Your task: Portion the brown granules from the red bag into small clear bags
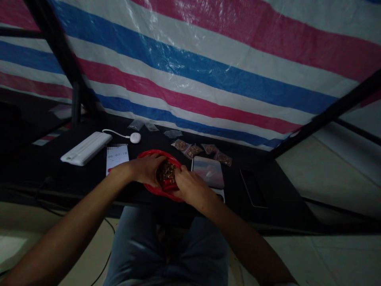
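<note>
Striped tarp [190, 79] behind, black worktop [229, 178] below: left hand [145, 170] cups the red bag [151, 189], right hand [190, 186] pinching its rim over brown granules [165, 171], mouth best kept wide.

The brown contents [165, 172] of the red plastic bag [154, 191] are half hidden — too small to identify.

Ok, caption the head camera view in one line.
The left hand and right hand hold a red plastic bag of brown pieces on a black table, beside small filled bags.
</note>
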`<action>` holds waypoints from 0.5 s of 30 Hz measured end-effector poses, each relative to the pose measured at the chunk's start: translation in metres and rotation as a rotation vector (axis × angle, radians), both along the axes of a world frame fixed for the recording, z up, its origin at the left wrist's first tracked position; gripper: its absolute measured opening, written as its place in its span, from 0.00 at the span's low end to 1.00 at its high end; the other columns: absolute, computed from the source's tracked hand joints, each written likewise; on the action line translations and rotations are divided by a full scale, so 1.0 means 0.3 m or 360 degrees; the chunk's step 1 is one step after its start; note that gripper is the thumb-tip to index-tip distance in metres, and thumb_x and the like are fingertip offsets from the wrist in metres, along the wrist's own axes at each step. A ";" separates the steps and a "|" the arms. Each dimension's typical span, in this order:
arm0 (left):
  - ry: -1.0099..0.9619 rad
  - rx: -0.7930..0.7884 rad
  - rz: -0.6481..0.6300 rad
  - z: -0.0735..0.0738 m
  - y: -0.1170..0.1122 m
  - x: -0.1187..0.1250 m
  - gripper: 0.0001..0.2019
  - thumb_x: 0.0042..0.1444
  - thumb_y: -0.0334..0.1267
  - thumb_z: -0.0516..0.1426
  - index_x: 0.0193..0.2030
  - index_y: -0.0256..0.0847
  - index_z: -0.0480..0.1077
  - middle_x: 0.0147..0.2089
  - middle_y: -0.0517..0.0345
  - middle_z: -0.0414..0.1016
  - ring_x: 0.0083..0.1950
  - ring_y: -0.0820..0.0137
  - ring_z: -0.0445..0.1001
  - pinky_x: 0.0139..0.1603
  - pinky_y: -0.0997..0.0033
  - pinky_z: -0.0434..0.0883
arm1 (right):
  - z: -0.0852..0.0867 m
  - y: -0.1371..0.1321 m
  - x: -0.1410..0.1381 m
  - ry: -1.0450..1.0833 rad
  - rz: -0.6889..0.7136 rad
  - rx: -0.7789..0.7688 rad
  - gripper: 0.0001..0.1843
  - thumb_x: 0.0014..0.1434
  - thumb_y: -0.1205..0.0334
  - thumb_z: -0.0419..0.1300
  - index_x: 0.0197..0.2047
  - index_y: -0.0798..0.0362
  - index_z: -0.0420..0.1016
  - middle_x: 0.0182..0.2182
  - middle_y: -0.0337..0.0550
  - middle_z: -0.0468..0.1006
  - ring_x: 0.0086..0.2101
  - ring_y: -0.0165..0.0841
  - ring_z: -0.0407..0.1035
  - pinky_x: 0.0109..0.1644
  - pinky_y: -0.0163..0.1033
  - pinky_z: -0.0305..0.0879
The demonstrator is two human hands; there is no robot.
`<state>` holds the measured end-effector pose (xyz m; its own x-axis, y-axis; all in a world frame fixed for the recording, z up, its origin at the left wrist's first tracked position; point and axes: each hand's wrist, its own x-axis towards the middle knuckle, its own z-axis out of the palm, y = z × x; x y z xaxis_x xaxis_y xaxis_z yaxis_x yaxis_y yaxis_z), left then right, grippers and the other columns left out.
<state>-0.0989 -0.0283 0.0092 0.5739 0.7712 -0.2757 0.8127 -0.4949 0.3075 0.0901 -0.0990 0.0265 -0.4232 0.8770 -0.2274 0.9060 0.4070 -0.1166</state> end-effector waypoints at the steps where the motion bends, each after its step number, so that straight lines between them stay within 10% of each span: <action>1: 0.0030 -0.0012 0.0028 -0.002 -0.008 0.001 0.53 0.39 0.50 0.72 0.72 0.36 0.60 0.73 0.37 0.63 0.72 0.45 0.64 0.69 0.52 0.65 | 0.001 0.000 0.005 0.0015 0.0022 -0.0031 0.29 0.61 0.58 0.69 0.60 0.64 0.71 0.56 0.65 0.75 0.48 0.47 0.79 0.47 0.45 0.75; 8: -0.0201 -0.0033 -0.0014 0.037 -0.010 -0.004 0.35 0.48 0.38 0.69 0.65 0.40 0.69 0.66 0.45 0.74 0.64 0.55 0.74 0.66 0.62 0.68 | 0.013 0.058 0.048 0.0424 0.0134 0.0122 0.09 0.70 0.62 0.59 0.48 0.57 0.77 0.48 0.52 0.80 0.49 0.39 0.75 0.55 0.42 0.69; 15: -0.0221 0.0081 -0.0074 0.004 0.023 0.024 0.23 0.49 0.30 0.66 0.54 0.37 0.77 0.60 0.42 0.78 0.58 0.55 0.78 0.58 0.63 0.73 | -0.029 0.133 -0.014 0.0329 0.0126 0.0103 0.19 0.65 0.58 0.65 0.53 0.63 0.77 0.51 0.61 0.79 0.51 0.45 0.76 0.55 0.45 0.70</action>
<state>-0.0916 -0.0214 0.0105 0.6390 0.7540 -0.1523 0.7402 -0.5488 0.3886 0.0858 -0.0590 0.0178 -0.5232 0.8491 -0.0729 0.8305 0.4887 -0.2674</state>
